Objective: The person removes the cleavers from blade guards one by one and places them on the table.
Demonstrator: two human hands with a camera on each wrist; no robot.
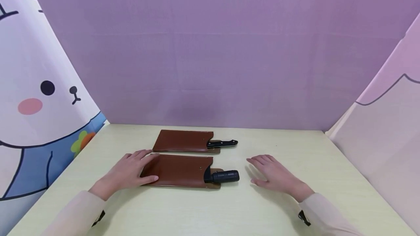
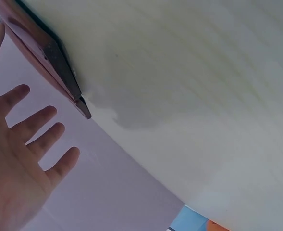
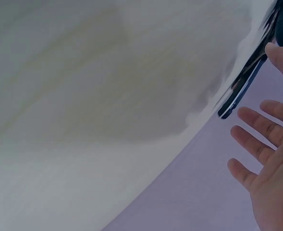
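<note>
Two brown leather-look sheaths lie flat, one behind the other, in the head view. From the right end of the front sheath (image 1: 177,172) sticks a thick black ridged handle (image 1: 226,176). The back sheath (image 1: 182,141) holds a knife with a slim black riveted handle (image 1: 224,143). My left hand (image 1: 128,172) is at the left end of the front sheath, thumb and fingers spread over its edge; the left wrist view shows this hand (image 2: 21,149) with fingers apart. To the right of the handles, my right hand (image 1: 273,174) hovers with relaxed fingers, holding nothing.
Both sheaths lie on a pale wood-patterned table (image 1: 203,210). A purple cloth wall (image 1: 223,54) rises behind it. On the left stands a panel with a cartoon animal (image 1: 49,119), and a pale panel (image 1: 387,134) borders the right side.
</note>
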